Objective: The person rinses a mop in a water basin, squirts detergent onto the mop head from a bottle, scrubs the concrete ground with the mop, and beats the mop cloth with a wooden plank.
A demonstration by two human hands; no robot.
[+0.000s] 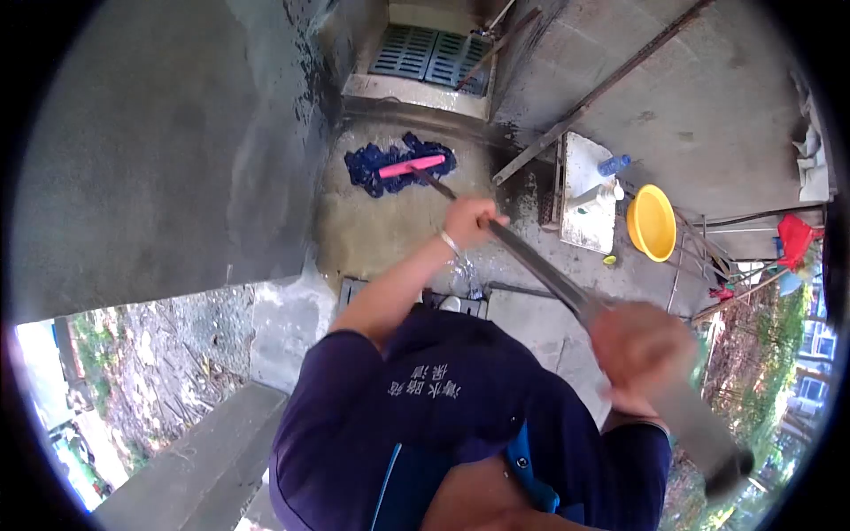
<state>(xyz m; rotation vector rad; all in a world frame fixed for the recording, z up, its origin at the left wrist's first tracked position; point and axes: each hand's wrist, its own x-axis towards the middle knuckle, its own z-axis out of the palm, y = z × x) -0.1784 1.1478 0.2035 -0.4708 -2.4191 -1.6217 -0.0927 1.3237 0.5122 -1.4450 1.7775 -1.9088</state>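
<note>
A mop with a pink head (412,166) and dark blue strands (365,170) lies spread on the wet concrete floor (354,221), near a low ledge. Its long metal handle (540,268) slants down to the right across the view. My left hand (469,223), with a bracelet at the wrist, is closed around the lower part of the handle. Farther up, near its top end, my right hand (642,350) is wrapped round it, blurred by motion.
Green slotted grates (429,55) sit beyond the ledge. At the right are a white board (584,221) with a blue bottle (613,165), a yellow basin (652,223) and a red cloth (795,239). A concrete wall (168,159) rises at left; a long pole (611,84) leans at upper right.
</note>
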